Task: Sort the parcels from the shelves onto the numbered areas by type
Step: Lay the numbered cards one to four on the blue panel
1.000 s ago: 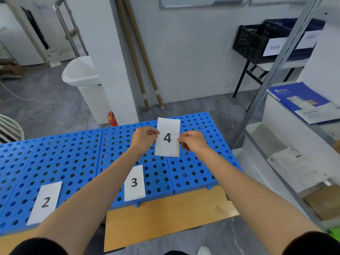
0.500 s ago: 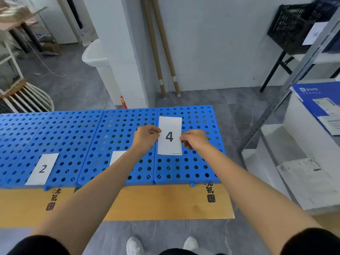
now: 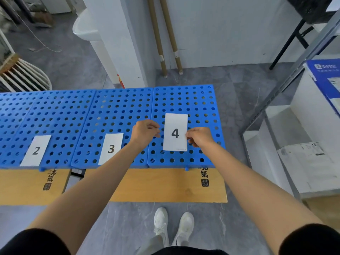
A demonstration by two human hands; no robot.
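Observation:
A white card marked 4 lies over the rightmost blue perforated panel. My right hand pinches the card's right edge. My left hand hovers just left of the card with its fingers curled, and a narrow strip of blue shows between them. Cards marked 3 and 2 lie flat on the panels further left. On the shelves at the right sit a blue envelope parcel and a white parcel with a label.
The blue panels rest on wooden boards on the grey floor. A slanted metal shelf upright rises at the right. A white pillar, two cardboard tubes and a white bin stand behind.
The card marked 4 has come down and to the right onto the rightmost panel. My left hand has let go of its left edge, while my right hand keeps its pinch.

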